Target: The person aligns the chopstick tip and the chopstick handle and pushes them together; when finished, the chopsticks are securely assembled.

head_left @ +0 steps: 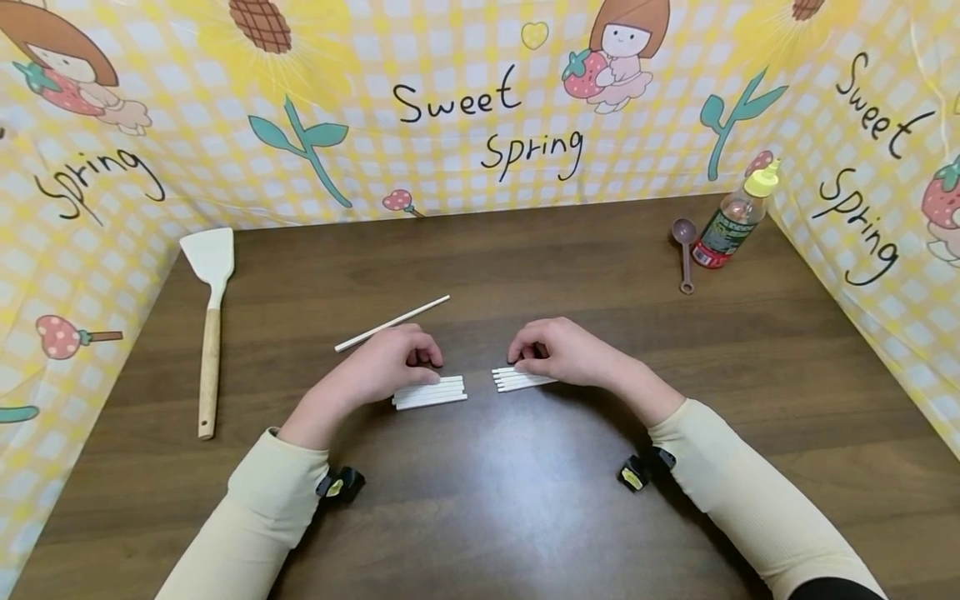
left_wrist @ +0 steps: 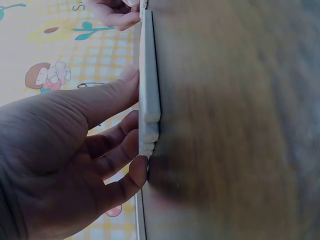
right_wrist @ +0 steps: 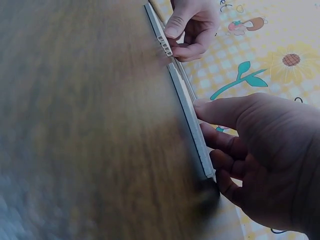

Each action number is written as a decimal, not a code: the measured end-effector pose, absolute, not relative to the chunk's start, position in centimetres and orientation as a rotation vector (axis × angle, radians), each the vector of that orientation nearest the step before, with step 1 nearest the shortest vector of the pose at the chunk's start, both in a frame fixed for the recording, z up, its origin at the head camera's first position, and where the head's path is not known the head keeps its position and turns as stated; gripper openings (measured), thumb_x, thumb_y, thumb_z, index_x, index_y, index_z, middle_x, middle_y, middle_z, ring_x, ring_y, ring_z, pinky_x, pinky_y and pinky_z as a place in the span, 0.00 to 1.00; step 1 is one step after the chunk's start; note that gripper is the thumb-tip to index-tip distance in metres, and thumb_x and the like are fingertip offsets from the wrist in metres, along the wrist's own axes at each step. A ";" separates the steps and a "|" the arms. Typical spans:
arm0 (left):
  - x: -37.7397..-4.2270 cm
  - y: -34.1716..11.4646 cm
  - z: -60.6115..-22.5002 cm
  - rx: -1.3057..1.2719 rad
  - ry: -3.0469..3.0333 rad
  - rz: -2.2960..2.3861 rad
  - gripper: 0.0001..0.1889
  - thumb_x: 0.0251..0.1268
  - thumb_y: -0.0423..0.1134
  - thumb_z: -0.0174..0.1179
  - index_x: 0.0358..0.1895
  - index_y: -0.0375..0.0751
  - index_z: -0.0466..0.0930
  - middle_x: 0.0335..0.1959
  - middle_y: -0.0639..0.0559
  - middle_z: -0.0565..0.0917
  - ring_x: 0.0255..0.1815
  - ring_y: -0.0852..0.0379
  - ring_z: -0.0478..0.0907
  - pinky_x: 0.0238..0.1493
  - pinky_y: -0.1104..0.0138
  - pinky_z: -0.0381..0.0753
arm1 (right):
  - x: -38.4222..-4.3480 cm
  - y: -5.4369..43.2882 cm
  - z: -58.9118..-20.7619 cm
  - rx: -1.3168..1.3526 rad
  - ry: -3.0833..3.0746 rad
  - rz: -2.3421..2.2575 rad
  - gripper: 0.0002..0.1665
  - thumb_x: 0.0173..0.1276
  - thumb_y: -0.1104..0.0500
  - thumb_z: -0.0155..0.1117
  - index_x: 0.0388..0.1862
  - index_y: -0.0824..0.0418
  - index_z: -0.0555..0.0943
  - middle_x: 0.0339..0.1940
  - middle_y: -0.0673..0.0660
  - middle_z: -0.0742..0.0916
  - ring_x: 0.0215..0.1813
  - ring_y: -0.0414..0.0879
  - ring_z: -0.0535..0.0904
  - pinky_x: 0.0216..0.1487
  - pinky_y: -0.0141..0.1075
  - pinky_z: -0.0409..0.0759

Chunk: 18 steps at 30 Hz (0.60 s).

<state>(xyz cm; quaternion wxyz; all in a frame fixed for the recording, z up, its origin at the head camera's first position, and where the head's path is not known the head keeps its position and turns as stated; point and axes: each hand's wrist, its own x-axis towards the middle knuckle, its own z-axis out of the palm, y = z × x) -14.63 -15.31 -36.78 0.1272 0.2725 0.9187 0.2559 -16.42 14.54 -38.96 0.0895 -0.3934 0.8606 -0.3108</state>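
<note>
Several thin white sticks [head_left: 432, 397] lie side by side in a row on the wooden table, under my left hand [head_left: 378, 364]. The thumb touches their top near the far edge, and the other fingers bend down loosely behind the row. A second row of white sticks [head_left: 519, 381] lies a short gap to the right. My right hand [head_left: 577, 353] is over it, thumb on the sticks and bent fingers at the far side. Both wrist views show the rows edge-on, the thumb tips against them. A single longer white stick [head_left: 392, 323] lies slanted behind the left hand.
A white spatula [head_left: 212, 321] with a wooden handle lies at the left. Toward the back right are a brown measuring spoon [head_left: 684, 250] and a bottle [head_left: 731, 221] with a yellow cap. Patterned yellow cloth [head_left: 450, 167] surrounds the table's back and sides.
</note>
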 end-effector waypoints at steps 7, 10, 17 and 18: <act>-14.7 -15.3 -36.8 0.815 2.682 0.740 0.07 0.59 0.36 0.74 0.37 0.43 0.86 0.32 0.55 0.79 0.33 0.58 0.75 0.40 0.62 0.75 | -16.4 14.6 -39.1 -1.173 2.556 -0.929 0.03 0.67 0.62 0.72 0.39 0.55 0.86 0.30 0.44 0.79 0.33 0.38 0.74 0.41 0.35 0.74; -14.7 -15.3 -36.8 0.821 2.690 0.736 0.07 0.59 0.36 0.74 0.37 0.43 0.86 0.32 0.56 0.79 0.33 0.58 0.75 0.39 0.62 0.75 | -16.5 14.6 -39.1 -1.178 2.560 -0.929 0.04 0.67 0.62 0.72 0.38 0.55 0.86 0.30 0.44 0.80 0.34 0.38 0.74 0.42 0.35 0.74; -14.8 -15.4 -37.1 0.828 2.712 0.753 0.05 0.59 0.35 0.73 0.35 0.43 0.85 0.30 0.56 0.79 0.32 0.59 0.75 0.38 0.62 0.75 | -16.6 14.7 -39.2 -1.178 2.592 -0.944 0.04 0.68 0.63 0.70 0.38 0.54 0.87 0.35 0.44 0.82 0.35 0.39 0.75 0.42 0.36 0.75; -14.9 -15.5 -37.1 0.828 2.719 0.757 0.05 0.59 0.34 0.73 0.35 0.42 0.85 0.30 0.56 0.79 0.32 0.59 0.75 0.38 0.62 0.75 | -16.6 14.7 -39.2 -1.177 2.601 -0.947 0.04 0.69 0.62 0.70 0.39 0.53 0.87 0.36 0.45 0.82 0.35 0.39 0.75 0.42 0.36 0.75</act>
